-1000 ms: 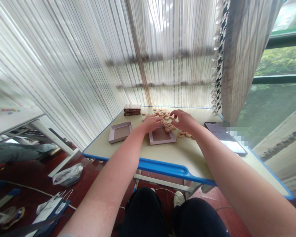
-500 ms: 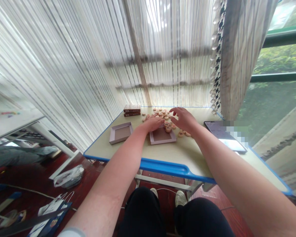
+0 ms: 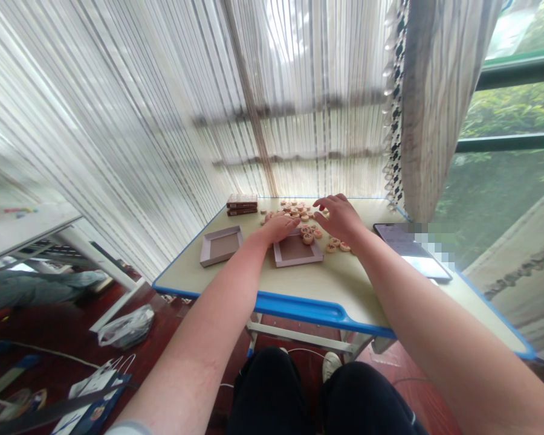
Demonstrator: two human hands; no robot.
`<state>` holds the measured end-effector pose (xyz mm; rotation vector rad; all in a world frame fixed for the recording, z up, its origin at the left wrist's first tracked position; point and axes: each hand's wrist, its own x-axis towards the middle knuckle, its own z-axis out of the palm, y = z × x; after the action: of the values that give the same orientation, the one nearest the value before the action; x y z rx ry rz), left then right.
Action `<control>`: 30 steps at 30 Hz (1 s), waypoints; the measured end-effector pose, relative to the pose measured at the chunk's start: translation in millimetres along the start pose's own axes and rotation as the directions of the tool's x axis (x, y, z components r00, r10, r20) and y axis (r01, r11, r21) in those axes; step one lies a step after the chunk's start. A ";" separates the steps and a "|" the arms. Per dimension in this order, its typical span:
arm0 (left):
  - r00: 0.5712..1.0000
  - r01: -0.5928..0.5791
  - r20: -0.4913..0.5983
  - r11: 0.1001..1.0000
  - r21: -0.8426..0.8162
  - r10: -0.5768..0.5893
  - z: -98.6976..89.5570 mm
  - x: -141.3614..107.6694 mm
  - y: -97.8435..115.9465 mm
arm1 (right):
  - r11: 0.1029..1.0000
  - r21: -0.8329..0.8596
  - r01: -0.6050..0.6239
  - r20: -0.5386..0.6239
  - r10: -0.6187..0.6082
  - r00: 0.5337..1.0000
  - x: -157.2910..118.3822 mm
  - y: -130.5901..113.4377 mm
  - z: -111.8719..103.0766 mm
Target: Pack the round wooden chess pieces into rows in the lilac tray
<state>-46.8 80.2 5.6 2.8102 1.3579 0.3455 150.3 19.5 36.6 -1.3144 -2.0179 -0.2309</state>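
Round wooden xiangqi pieces (image 3: 308,238) lie scattered over the far part of the table, a few of them at the back right corner of a shallow cardboard box tray (image 3: 298,258). Over the tray's back left edge, my left hand (image 3: 281,228) lies with fingers stretched out across the pieces, touching or just above them. To its right my right hand (image 3: 339,214) hovers with fingers spread and bent, nothing visible in them. More pieces (image 3: 343,246) rest beneath my right wrist. A second box tray (image 3: 221,244) stands to the left.
Two small stacked boxes (image 3: 242,204) sit at the table's back left. A phone or tablet (image 3: 412,251), partly blurred out, lies to the right of my right forearm. The table (image 3: 299,283) has a blue rim. Sheer curtains (image 3: 326,133) hang right behind it.
Both hands keep nearly the same places; my right fingers have lifted very slightly. The pieces and trays look unmoved apart from a small camera shift.
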 end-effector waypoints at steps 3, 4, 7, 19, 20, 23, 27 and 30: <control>1.000 0.010 -0.001 1.000 -0.007 -0.010 -2.8 -1.0 1.9 | 1.000 -0.015 0.012 -0.035 -0.013 0.999 -0.3 -0.7 -1.1; 1.000 0.015 0.001 1.000 -0.009 -0.015 -3.6 -1.5 2.6 | 1.000 -0.021 0.017 -0.055 -0.018 0.998 -0.4 -1.3 -1.7; 0.999 0.033 -0.003 0.999 -0.018 -0.033 -5.4 -2.8 4.2 | 0.999 -0.030 0.019 -0.093 -0.021 0.995 -0.3 -2.8 -3.6; 0.996 0.003 -0.086 0.998 -0.063 -0.009 -9.4 -4.2 9.0 | 1.000 0.016 0.009 -0.113 -0.007 0.994 -1.0 -6.7 -6.9; 0.996 -0.007 -0.092 0.998 -0.060 0.001 -10.3 -5.1 9.5 | 1.000 0.028 -0.007 -0.137 0.011 0.991 -0.6 -6.2 -7.9; 0.995 -0.052 -0.092 0.998 -0.048 0.047 -12.2 -7.5 9.3 | 0.995 0.073 -0.069 -0.220 0.084 0.972 1.2 -2.4 -10.1; 0.989 -0.031 -0.144 0.998 -0.061 0.022 -11.9 -7.6 6.7 | 0.987 0.109 -0.114 -0.303 0.142 0.942 3.0 2.9 -11.5; 0.959 0.056 -0.268 0.989 -0.136 -0.091 -12.7 -7.0 6.3 | 0.986 0.120 -0.118 -0.294 0.149 0.944 3.6 4.5 -11.2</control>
<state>-48.6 69.6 17.2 2.6751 1.4229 0.8144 158.5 18.6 46.1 -1.2631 -1.6555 -0.2478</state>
